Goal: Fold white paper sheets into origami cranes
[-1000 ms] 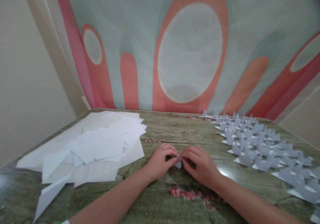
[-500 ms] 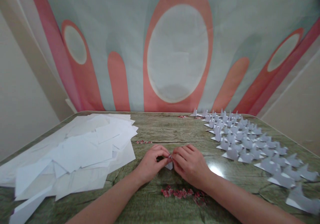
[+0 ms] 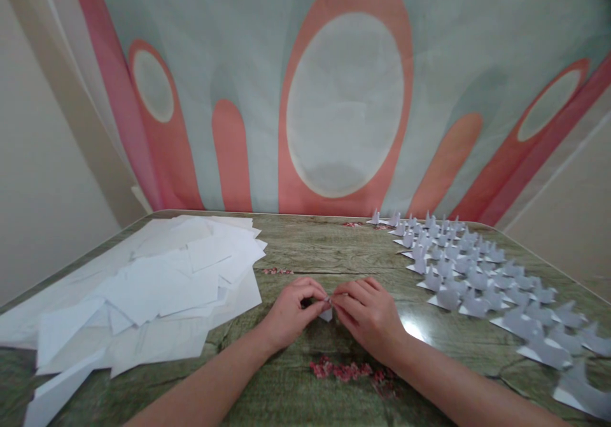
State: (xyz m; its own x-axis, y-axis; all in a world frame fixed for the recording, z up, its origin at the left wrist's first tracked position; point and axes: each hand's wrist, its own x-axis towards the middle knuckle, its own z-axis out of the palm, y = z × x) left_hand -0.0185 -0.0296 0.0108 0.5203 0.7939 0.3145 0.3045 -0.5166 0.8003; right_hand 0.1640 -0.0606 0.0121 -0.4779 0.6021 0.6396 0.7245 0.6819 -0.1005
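Observation:
My left hand [image 3: 296,309] pinches a small folded piece of white paper [image 3: 326,315] between thumb and forefinger, over the middle of the table. From the other side my right hand [image 3: 366,312] grips the same paper with its fingertips. Both sets of fingertips nearly meet there. Most of the folded paper is hidden by the fingers; only a pale pointed bit shows below them.
Loose white paper sheets [image 3: 167,287] lie in an overlapping pile on the left. Several rows of folded white paper figures [image 3: 477,279] stand on the right. The wood-patterned table [image 3: 315,245] meets a printed backdrop [image 3: 262,160] at its far edge.
The whole view has shifted slightly, so everything sits a little further right. Both hands keep their pinch on the paper, with only slight finger movement.

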